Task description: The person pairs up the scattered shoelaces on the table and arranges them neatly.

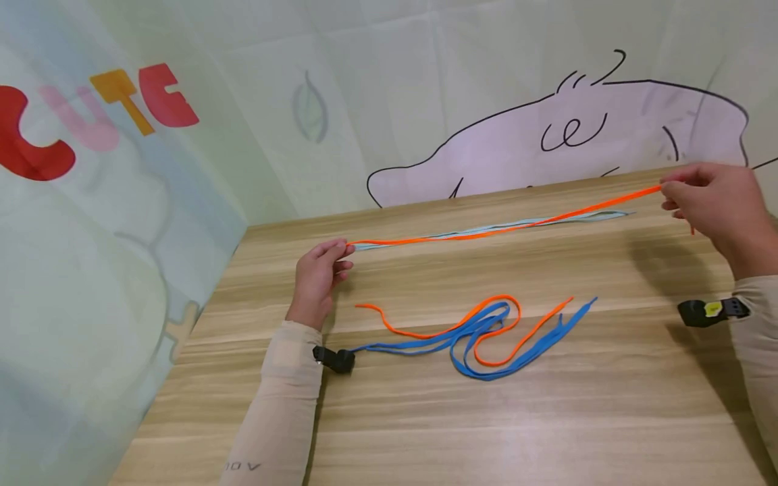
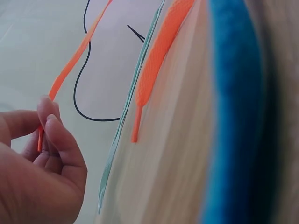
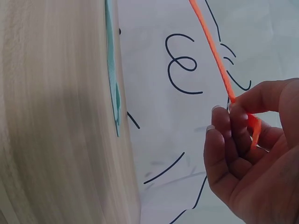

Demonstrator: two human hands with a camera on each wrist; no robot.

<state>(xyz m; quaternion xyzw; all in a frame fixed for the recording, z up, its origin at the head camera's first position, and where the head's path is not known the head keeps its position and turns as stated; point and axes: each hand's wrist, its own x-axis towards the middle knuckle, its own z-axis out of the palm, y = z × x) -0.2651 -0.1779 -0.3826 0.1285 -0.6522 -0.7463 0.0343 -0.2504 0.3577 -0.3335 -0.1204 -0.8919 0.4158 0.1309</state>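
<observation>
An orange shoelace (image 1: pixel 480 235) is stretched between both hands above the table. The left hand (image 1: pixel 317 280) pinches one end, and its tip pokes out below the fingers in the left wrist view. Near the other end the right hand (image 1: pixel 717 199) pinches the lace, with a short orange tail bent behind the fingers in the right wrist view. Behind and below it a pale mint shoelace (image 1: pixel 598 216) lies straight along the back of the table. Closer in, blue shoelaces (image 1: pixel 419 347) lie in loose loops, with a second orange shoelace (image 1: pixel 389 324) curving across them.
The wood-grain table (image 1: pixel 486 432) meets a printed cloth backdrop (image 1: pixel 377 81) along its back and left edges. A black wrist camera (image 1: pixel 337 360) sits on the left cuff, close to the blue laces; another camera (image 1: pixel 705 312) is on the right cuff.
</observation>
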